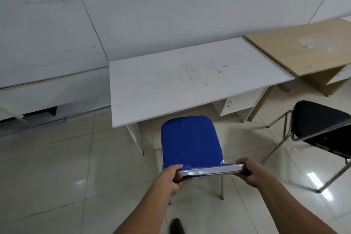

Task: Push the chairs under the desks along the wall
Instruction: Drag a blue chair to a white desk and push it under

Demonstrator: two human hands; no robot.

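Note:
A blue padded chair (190, 141) with chrome legs stands in front of a white desk (171, 83) that is set against the wall. Its seat front reaches just to the desk's near edge. My left hand (173, 175) grips the left end of the chair's backrest top. My right hand (247, 170) grips the right end of the same backrest. A black chair (321, 121) with a chrome frame stands on the floor to the right, away from the desks. A wood-coloured desk (307, 47) adjoins the white desk on the right.
A small white drawer unit (237, 103) sits under the white desk's right side. A low white cabinet (47, 93) runs along the wall at left. The floor is glossy beige tile. A dark shoe tip (175, 227) shows at the bottom edge.

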